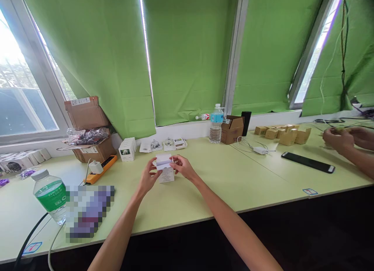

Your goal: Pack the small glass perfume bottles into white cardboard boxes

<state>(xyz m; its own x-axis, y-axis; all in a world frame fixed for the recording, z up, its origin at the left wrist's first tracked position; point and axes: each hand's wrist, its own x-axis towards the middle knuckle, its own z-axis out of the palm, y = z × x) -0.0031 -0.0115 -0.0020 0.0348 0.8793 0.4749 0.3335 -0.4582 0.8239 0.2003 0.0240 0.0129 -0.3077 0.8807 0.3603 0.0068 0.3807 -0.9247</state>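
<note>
Here we are, both hands up front: our left hand [151, 175] has its thumb and fingers clamped on the left side of a white box [166, 175], and our right hand [181, 166] pinches its upper right. The box sits between them, above the middle of the table [228, 185], printed side towards us, top flaps open; whether its base touches down, we can't tell. Just behind, we spot small white packs [150, 147], their contents too small to name, and beside them, to the left, a row of cartons [127, 149]. Over on our left: an orange strip [101, 170] and a bottle [51, 193]. Far right, a co-worker's hands [339, 140] come together beyond a black phone [308, 162].
</note>
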